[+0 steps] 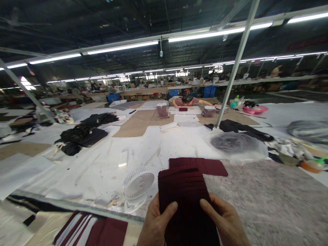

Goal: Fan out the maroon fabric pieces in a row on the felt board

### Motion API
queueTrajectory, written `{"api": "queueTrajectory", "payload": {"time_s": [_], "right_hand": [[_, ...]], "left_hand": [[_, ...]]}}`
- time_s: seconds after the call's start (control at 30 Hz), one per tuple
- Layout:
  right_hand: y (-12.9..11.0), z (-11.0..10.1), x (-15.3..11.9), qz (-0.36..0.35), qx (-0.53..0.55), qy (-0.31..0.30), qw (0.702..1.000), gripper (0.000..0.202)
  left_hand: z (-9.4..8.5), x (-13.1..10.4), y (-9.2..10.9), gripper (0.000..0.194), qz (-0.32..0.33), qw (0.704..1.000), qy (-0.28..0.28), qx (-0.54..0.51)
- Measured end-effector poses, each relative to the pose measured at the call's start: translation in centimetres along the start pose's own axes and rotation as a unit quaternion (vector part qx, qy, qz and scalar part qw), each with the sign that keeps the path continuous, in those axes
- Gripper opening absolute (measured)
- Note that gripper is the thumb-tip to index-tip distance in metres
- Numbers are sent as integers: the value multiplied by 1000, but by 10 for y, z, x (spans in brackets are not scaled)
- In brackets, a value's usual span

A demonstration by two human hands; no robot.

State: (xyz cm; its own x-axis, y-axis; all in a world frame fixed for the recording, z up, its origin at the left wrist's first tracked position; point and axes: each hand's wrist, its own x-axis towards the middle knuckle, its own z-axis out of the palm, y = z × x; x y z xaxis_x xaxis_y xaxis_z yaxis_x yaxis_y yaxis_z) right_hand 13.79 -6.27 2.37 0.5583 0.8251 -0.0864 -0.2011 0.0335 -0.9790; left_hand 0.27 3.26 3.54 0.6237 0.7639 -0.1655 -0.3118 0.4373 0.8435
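Note:
A thick stack of dark maroon fabric pieces [183,201] is held upright between my two hands at the table's near edge. My left hand [159,218] grips its left side, thumb flat on the front face. On the other side my right hand [222,217] grips it the same way, with the fingers behind. The layered edges fan out slightly at the top. Just beyond lies another row of maroon fabric pieces [215,166], spread on the table and partly hidden by the held stack.
A small white fan [139,184] stands left of my hands. Below the edge lie maroon and white pieces [112,230]. A plastic-wrapped bundle [233,141] and a metal post [237,65] are to the right. Dark garments [82,133] lie left. Across the table a person [188,99] leans over.

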Motion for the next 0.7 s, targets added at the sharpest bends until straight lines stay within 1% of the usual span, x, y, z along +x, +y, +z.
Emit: {"api": "queueTrajectory", "payload": {"time_s": [0.17,0.37,0.43,0.5,0.53,0.6,0.67,0.7], "right_hand": [[0,1,-1,-13,-5,-1,1000,26],[9,0,-3,-11,3,-6,1000,22],[12,-2,-2,-12,-4,-19,1000,22],[15,-6,1,-17,-30,-46,998,23],[15,-8,3,-36,-50,-50,997,23],[15,-12,8,-111,-110,-27,987,22],[10,-16,13,-203,-180,16,962,26],[6,-16,15,-238,-211,28,948,30]], "left_hand": [[0,-1,1,50,-3,1000,5,-2],[-1,-1,-2,50,-17,999,23,-28],[-1,-1,-1,51,-23,999,25,-39],[-2,-2,1,50,-33,998,22,-43],[-2,-2,2,50,-38,998,18,-40],[-4,-3,4,47,-48,998,8,-26],[-6,-4,5,42,-56,998,-9,-7],[-7,-4,5,40,-59,998,-19,3]]}}
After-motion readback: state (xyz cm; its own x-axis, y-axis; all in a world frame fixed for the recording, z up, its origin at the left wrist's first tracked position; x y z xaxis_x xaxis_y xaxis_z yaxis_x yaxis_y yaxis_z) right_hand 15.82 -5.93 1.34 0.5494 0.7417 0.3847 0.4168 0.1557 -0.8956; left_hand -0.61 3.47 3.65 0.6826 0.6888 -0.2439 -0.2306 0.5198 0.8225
